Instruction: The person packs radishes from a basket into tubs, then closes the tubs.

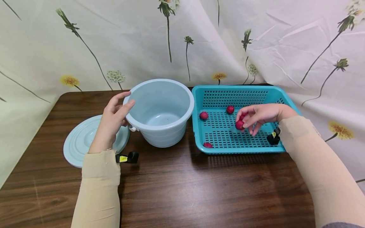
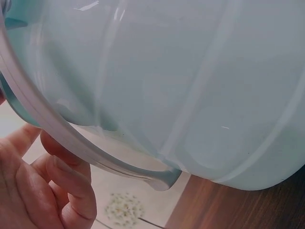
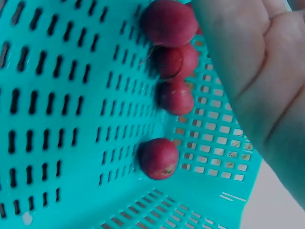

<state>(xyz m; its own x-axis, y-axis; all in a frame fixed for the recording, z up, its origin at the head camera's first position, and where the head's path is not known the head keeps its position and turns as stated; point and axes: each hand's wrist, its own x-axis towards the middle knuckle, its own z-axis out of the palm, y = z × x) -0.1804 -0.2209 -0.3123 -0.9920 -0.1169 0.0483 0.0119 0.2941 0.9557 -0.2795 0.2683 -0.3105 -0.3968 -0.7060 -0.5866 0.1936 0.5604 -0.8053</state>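
My left hand (image 1: 110, 122) grips the left rim of a pale blue bucket (image 1: 163, 134), thumb over the edge and other fingers outside. In the left wrist view, curled fingers (image 2: 71, 191) lie beside the bucket's curved handle (image 2: 62, 131). Over a turquoise slotted basket (image 1: 242, 151), my right hand (image 1: 263, 114) pinches a red radish (image 1: 239, 125) between thumb and fingertips. Other radishes lie in the basket, such as one radish (image 1: 203, 115) at the left and another (image 1: 230, 109) farther back. In the right wrist view the palm hides part of the basket.
A round pale blue lid (image 1: 74, 139) lies on the brown wooden table (image 1: 182, 193), left of the bucket and partly behind my left arm. The basket stands close to the bucket's right side. A flowered white cloth (image 1: 137, 41) hangs behind the table.
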